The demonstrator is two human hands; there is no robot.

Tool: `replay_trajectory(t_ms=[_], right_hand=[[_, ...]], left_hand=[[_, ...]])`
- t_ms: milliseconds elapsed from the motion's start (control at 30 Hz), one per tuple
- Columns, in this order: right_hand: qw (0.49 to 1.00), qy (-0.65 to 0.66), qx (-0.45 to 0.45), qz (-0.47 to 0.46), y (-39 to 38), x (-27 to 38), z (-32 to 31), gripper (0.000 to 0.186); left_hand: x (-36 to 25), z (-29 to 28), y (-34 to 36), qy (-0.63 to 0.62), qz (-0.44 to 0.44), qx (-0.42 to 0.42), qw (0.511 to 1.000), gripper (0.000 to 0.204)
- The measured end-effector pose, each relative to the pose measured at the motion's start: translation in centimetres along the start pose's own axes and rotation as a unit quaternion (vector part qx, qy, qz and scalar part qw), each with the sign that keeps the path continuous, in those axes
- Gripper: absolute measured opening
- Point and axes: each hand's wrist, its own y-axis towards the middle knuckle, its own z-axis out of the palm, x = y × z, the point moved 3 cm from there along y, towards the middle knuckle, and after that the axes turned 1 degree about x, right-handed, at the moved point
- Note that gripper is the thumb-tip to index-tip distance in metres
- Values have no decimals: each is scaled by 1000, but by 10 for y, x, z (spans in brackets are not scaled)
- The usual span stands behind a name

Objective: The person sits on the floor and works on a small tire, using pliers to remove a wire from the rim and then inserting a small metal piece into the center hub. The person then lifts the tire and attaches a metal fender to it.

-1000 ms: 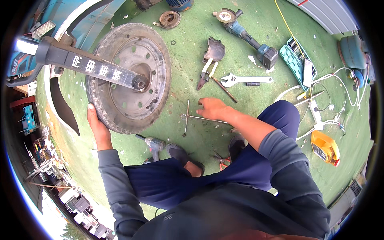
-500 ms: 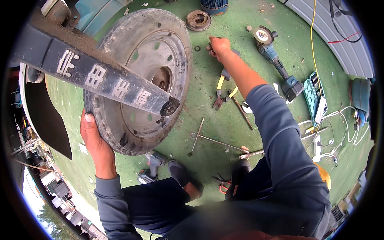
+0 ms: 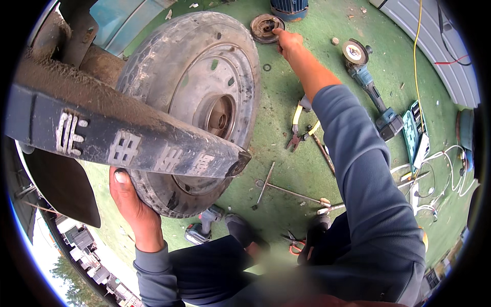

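Note:
My left hand (image 3: 135, 210) grips the lower left edge of a wheel (image 3: 202, 77), its thumb on the worn, dirty tyre and its other fingers hidden behind it. The wheel stands upright, and its grey steel rim has an open centre bore. A dark dusty metal bar (image 3: 138, 148) with pale painted markings crosses in front of it. My right hand (image 3: 290, 42) reaches far forward to a round rusty metal drum (image 3: 263, 28) on the floor. Its fingers are curled at the drum's right edge; whatever they hold is too small to make out.
On the green floor lie yellow-handled pliers (image 3: 295, 128), a cross-shaped wrench (image 3: 286, 190), an angle grinder (image 3: 373, 87), a teal tool case (image 3: 413, 138) and white cables (image 3: 434, 169). A cordless drill (image 3: 204, 225) and red-handled scissors (image 3: 295, 245) lie near my feet. A blue motor (image 3: 289, 9) stands beside the drum.
My right hand has moved forward from above the bare floor to the drum. My left hand stays on the tyre; the whole view has shifted slightly.

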Motion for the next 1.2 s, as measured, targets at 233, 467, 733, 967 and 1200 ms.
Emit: replay_trajectory(t_ms=[233, 467, 733, 967, 1200], right_hand=[[950, -221, -111, -190, -73, 16, -5, 55], [888, -372, -71, -262, -235, 50, -135, 53], [860, -481, 95, -142, -333, -20, -194, 52], [754, -602, 252, -80, -353, -76, -184, 59], [698, -641, 320, 0, -320, -129, -217, 53]], left_hand=[[-4, -5, -3, -25, 1, -26, 999, 58], [2, 9, 7, -26, -5, -6, 1000, 49], [-11, 19, 6, -44, 6, -11, 999, 47], [-14, 24, 5, -76, -18, -11, 997, 50], [-21, 32, 8, -69, -44, 12, 997, 56]])
